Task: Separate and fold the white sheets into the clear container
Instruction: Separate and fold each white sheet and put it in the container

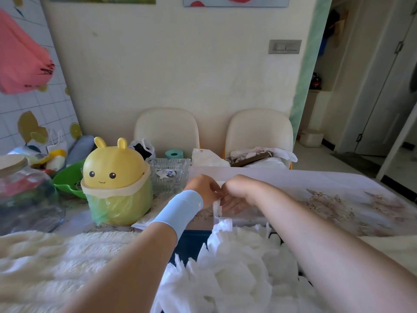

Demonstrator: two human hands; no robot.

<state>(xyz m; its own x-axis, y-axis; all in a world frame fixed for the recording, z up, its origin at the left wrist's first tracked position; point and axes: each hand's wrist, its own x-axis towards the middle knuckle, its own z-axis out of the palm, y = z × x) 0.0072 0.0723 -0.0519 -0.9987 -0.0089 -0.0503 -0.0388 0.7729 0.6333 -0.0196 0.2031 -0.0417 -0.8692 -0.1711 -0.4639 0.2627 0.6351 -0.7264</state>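
A crumpled, papery heap of white sheets point(237, 267) fills the lap at 6 o'clock, edges jagged and soft. Above it, both forearms reach toward 12 o'clock. The left hand point(203, 188), with a pale blue wristband point(180, 211), and the right hand point(237, 193) pinch one thin white sheet point(217, 206) between closed fingertips, over the clear container point(243, 219) on the floral tablecloth point(338, 199).

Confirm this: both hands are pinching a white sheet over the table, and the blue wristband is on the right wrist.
Wrong wrist. The head view shows the blue wristband on the left wrist; the left hand and right hand do pinch a white sheet over the table.
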